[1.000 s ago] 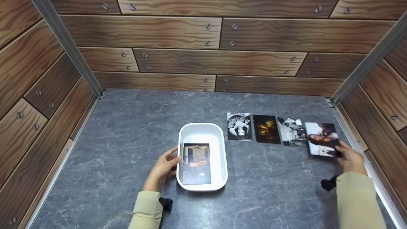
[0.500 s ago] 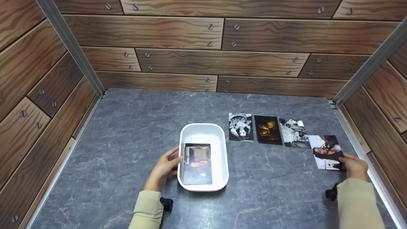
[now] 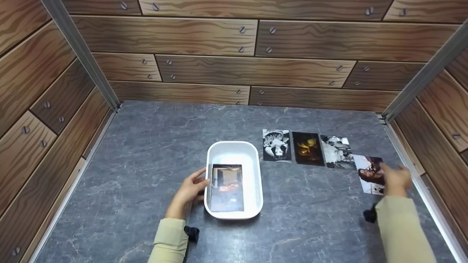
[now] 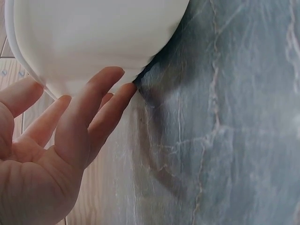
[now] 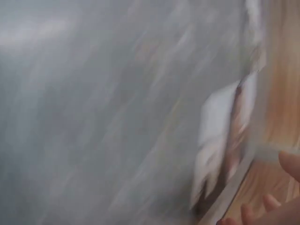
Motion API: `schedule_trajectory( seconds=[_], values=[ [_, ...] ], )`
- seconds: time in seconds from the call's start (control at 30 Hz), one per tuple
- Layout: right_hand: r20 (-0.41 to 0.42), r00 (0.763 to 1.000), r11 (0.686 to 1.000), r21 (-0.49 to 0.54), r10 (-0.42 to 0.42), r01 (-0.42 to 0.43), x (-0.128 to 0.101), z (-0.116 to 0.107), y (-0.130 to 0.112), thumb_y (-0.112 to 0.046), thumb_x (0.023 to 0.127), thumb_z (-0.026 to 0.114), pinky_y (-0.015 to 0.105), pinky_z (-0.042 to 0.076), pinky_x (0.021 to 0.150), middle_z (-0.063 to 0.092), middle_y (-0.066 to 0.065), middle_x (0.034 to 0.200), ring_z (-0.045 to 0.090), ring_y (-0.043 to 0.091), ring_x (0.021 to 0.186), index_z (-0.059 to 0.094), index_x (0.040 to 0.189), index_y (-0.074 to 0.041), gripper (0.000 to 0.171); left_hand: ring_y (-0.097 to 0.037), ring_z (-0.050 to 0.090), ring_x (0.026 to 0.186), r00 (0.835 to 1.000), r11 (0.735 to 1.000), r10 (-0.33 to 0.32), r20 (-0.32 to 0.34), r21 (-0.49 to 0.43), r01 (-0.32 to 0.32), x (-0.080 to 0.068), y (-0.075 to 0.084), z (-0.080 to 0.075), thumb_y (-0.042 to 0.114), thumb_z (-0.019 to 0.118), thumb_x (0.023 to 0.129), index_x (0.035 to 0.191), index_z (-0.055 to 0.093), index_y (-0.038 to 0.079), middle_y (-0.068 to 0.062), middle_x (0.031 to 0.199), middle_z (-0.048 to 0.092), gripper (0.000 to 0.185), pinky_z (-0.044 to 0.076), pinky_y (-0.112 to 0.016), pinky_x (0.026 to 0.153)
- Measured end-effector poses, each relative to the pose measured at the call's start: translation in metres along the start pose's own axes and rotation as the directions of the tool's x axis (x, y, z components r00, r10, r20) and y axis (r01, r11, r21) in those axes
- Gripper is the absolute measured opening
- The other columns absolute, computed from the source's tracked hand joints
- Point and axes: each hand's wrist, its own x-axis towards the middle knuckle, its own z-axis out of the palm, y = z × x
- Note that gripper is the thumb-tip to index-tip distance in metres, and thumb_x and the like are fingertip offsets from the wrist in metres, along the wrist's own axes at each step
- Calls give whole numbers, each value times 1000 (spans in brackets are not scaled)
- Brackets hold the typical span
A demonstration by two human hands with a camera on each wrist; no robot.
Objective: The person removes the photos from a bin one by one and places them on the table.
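Observation:
My left hand (image 3: 190, 188) rests against the left side of a white plastic tub (image 3: 252, 175), its fingers spread on the outer wall and thumb at the rim; the left wrist view shows those fingers (image 4: 93, 101) fairly straight. Inside the tub lies a photo print (image 3: 226, 197). On the right, my right hand (image 3: 397, 180) hovers over the right edge of a colour photo (image 3: 365, 175) of a dark-haired person, hiding part of it. In the blurred right wrist view, the hand's loose fingers (image 5: 271, 202) are apart from that photo (image 5: 213, 122).
Left of the colour photo, three more prints lie in a row: a black-and-white one (image 3: 336, 151), a dark golden one (image 3: 308, 148) and another black-and-white one (image 3: 276, 145). Wood-patterned walls (image 3: 204, 67) enclose the grey marbled tabletop (image 3: 164, 131).
My right hand brought the colour photo down toward the front, laid it at the row's right end and let go, then shifted left over it. The left hand and tub have stayed put.

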Motion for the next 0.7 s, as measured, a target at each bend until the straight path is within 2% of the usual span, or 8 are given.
schedule_trajectory(
  seconds=[0.13, 0.3, 0.33, 0.37, 0.47, 0.57, 0.6, 0.7],
  values=[
    [76, 996, 987, 157, -41, 29, -18, 30, -25, -24, 92, 61, 24, 30, 115, 11, 5, 163, 32, 16, 140, 13, 157, -17, 81, -22, 66, 86, 1000, 1000, 7, -1, -6, -7, 0, 0, -1, 8, 61, 95, 145, 44, 6, -29, 130, 56, 53, 58, -33, 60],
    [207, 968, 970, 221, -144, 97, -49, 67, -50, -21, 96, 57, 27, 22, 119, 3, 7, 164, 13, 20, 148, 8, 157, -15, 78, -22, 66, 85, 1000, 1000, 4, -11, -6, -4, -1, 0, 0, 9, 61, 94, 144, 45, 7, -28, 130, 56, 53, 59, -34, 61],
    [228, 960, 966, 233, -163, 109, -56, 74, -53, -20, 97, 57, 27, 20, 119, 4, 9, 163, 14, 21, 148, 8, 157, -14, 78, -23, 66, 85, 1000, 1000, 6, -15, -5, -6, -1, 0, 1, 9, 61, 94, 144, 44, 6, -29, 130, 56, 53, 59, -35, 61],
    [238, 953, 962, 239, -187, 129, -63, 82, -56, -18, 97, 57, 25, 27, 117, 7, 11, 163, 16, 21, 148, 10, 156, -13, 77, -23, 66, 85, 1000, 1000, 5, -14, -11, -5, -1, 0, 1, 8, 61, 94, 144, 44, 7, -28, 130, 56, 53, 59, -36, 62],
    [282, 932, 954, 257, -229, 157, -88, 104, -62, -18, 97, 57, 24, 35, 110, 17, 15, 160, 32, 20, 138, 13, 156, -11, 74, -24, 66, 86, 1000, 1000, 8, -8, -24, -8, -1, 0, 1, 7, 60, 95, 144, 44, 6, -29, 130, 56, 52, 60, -38, 64],
    [354, 896, 944, 280, -269, 173, -117, 125, -64, -18, 97, 57, 24, 39, 104, 21, 17, 158, 38, 20, 132, 14, 156, -10, 73, -24, 66, 87, 1000, 1000, 7, 4, -28, -7, -1, -1, 1, 7, 59, 95, 145, 43, 6, -29, 131, 55, 53, 60, -38, 65],
    [385, 879, 939, 297, -282, 171, -127, 131, -64, -17, 98, 56, 29, 36, 110, 21, 17, 158, 38, 21, 133, 13, 156, -10, 73, -25, 67, 87, 1000, 1000, 5, 6, -27, -5, 0, -1, 0, 7, 59, 95, 145, 43, 7, -29, 131, 55, 53, 60, -38, 66],
    [470, 822, 927, 333, -322, 173, -153, 150, -62, -13, 98, 55, 36, 32, 115, 18, 19, 159, 31, 29, 141, 13, 156, -9, 71, -25, 66, 90, 1000, 1000, 5, 12, -24, -5, -1, -1, 0, 8, 59, 95, 146, 42, 7, -29, 132, 54, 53, 60, -39, 67]
  ],
)
